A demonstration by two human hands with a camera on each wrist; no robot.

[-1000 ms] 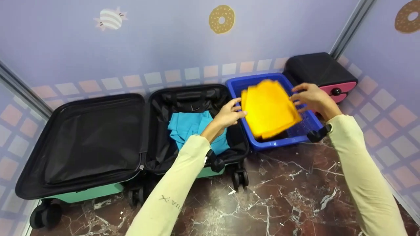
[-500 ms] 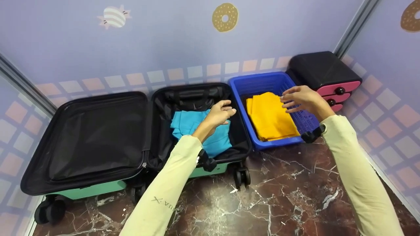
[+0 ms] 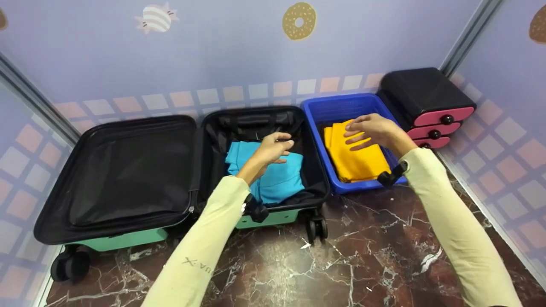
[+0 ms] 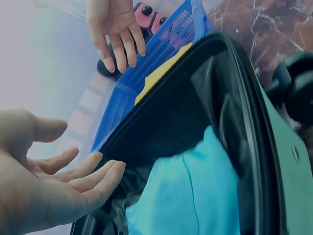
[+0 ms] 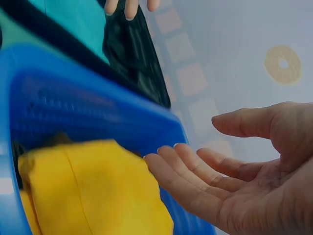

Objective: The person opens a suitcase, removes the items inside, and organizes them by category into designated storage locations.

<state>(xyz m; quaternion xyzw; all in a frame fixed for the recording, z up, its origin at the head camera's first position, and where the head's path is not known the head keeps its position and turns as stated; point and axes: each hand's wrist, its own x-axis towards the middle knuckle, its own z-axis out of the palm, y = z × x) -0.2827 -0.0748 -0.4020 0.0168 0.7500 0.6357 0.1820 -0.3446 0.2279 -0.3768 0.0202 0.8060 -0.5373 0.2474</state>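
Folded yellow cloth (image 3: pixel 358 160) lies in the blue plastic basket (image 3: pixel 341 187). My right hand (image 3: pixel 375 130) hovers over it with fingers spread and nothing held; the right wrist view shows that palm beside the yellow cloth (image 5: pixel 98 186). Folded turquoise cloth (image 3: pixel 279 177) rests in the right half of the open suitcase (image 3: pixel 318 192). Above this cloth is my left hand (image 3: pixel 268 151), its fingers loosely extended and holding nothing. In the left wrist view the left hand (image 4: pixel 63 176) hangs beside the turquoise cloth (image 4: pixel 186 191), partly over the suitcase.
The suitcase's black lid half (image 3: pixel 132 175) lies flat at the left, and wheels (image 3: pixel 316 228) stick out at the front. A black drawer unit with pink fronts (image 3: pixel 443 117) stands right of the basket. A patterned wall runs behind; the floor is dark marble.
The yellow cloth, held between both hands one second ago, has been let go and lies in the basket. Both hands have since drifted left, the left one over the turquoise cloth.
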